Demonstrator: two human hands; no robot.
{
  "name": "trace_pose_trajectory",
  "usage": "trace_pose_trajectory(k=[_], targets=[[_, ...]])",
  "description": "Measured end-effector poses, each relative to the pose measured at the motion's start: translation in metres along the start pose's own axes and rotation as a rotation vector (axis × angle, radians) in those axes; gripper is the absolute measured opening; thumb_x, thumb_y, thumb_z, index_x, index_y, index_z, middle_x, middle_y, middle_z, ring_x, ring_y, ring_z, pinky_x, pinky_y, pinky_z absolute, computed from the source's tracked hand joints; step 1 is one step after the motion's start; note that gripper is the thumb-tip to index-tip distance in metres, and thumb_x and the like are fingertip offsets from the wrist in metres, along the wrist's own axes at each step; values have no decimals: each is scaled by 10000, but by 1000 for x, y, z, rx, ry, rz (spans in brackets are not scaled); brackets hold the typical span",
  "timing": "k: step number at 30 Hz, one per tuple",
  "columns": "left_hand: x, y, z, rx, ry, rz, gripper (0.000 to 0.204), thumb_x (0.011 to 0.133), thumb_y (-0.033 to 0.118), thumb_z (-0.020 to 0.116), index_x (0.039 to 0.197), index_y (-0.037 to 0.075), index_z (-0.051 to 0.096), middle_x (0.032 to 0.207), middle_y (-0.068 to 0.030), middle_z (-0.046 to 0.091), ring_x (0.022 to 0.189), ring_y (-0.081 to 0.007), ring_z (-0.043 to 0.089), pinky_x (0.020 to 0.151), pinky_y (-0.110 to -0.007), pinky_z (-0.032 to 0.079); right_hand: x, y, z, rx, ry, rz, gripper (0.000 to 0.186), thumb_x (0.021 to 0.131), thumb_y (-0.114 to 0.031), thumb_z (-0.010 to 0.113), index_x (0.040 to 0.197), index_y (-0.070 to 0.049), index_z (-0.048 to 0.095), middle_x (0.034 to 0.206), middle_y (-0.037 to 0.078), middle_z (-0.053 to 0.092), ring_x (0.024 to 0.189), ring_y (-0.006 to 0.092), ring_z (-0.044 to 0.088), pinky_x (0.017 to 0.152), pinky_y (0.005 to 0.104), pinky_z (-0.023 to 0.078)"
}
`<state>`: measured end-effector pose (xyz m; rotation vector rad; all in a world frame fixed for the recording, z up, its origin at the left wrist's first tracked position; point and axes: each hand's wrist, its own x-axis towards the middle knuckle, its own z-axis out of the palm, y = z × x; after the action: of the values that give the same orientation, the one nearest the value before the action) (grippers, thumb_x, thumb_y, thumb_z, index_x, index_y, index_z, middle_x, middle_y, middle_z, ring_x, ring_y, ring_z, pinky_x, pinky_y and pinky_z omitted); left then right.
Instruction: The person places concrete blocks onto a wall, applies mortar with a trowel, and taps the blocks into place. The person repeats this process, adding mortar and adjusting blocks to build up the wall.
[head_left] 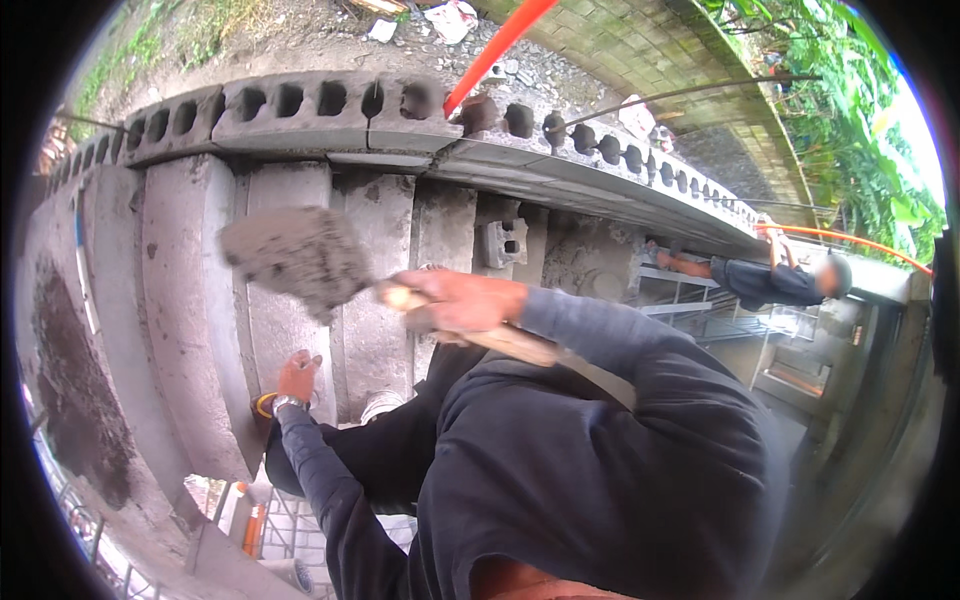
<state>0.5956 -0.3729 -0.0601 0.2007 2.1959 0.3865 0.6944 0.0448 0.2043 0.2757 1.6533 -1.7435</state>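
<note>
My right hand [465, 300] grips the pale wooden handle [400, 296] of a trowel, held up in front of me. Its blade carries a flat load of wet grey mortar [300, 258], blurred at the edges. A length of wood [515, 343] shows beneath my right wrist; I cannot tell whether it belongs to the handle. My left hand [297, 378], with a watch on the wrist, is curled closed low over the concrete beams, its palm hidden. Beside it is a small yellow ring-shaped thing [265, 404]. Beyond the mortar runs a wall of hollow concrete blocks [290, 132].
An orange pole [497, 52] rises behind the block wall. A loose hollow block [505, 243] sits below it. Dark wet mortar [75, 390] coats the left ledge. At right, another person [775, 285] is by the wall. Thin bars [700, 95] stick out from the blocks.
</note>
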Motion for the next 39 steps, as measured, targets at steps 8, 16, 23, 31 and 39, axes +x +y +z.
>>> trace_pose_trajectory(k=[8, 16, 23, 31, 39], targets=[[-2, 156, 75, -544, -214, -66, 568, 940, 407, 684, 1338, 7, 625, 1281, -177, 697, 1177, -304, 669, 1012, -385, 503, -178, 108, -82, 285, 395, 61, 462, 952, -255, 617, 1341, -38, 497, 838, -1, 536, 636, 92, 541, 542, 280, 459], [9, 192, 90, -184, -167, 60, 577, 937, 394, 682, 1346, -6, 612, 1306, -209, 678, 1233, -325, 642, 1045, -387, 486, -223, 159, -130, 458, 619, 109, 377, 946, -172, 597, 1279, -13, 518, 833, 3, 551, 594, 76, 523, 520, 264, 461], [-14, 194, 86, -203, -162, -32, 512, 932, 315, 660, 1337, 4, 618, 1289, -217, 683, 1213, -328, 654, 1030, -391, 494, -181, 222, -215, 564, 596, 86, 306, 993, -212, 565, 1244, -38, 551, 810, 23, 582, 552, 78, 516, 468, 264, 461], [-45, 134, 82, -290, -16, -113, 474, 924, 269, 638, 1319, 9, 631, 1258, -216, 696, 1202, -345, 657, 1027, -403, 496, -173, 216, -252, 648, 582, 152, 269, 1019, -205, 571, 1239, -51, 554, 829, 49, 608, 546, 107, 535, 443, 284, 489], [-49, 165, 90, -223, -15, -60, 421, 967, 213, 581, 1309, -31, 615, 1276, -189, 694, 1214, -308, 652, 1033, -378, 487, -181, 164, -298, 921, 497, 271, 176, 1057, -192, 475, 1168, -59, 504, 906, 33, 520, 601, 55, 475, 489, 211, 451]])
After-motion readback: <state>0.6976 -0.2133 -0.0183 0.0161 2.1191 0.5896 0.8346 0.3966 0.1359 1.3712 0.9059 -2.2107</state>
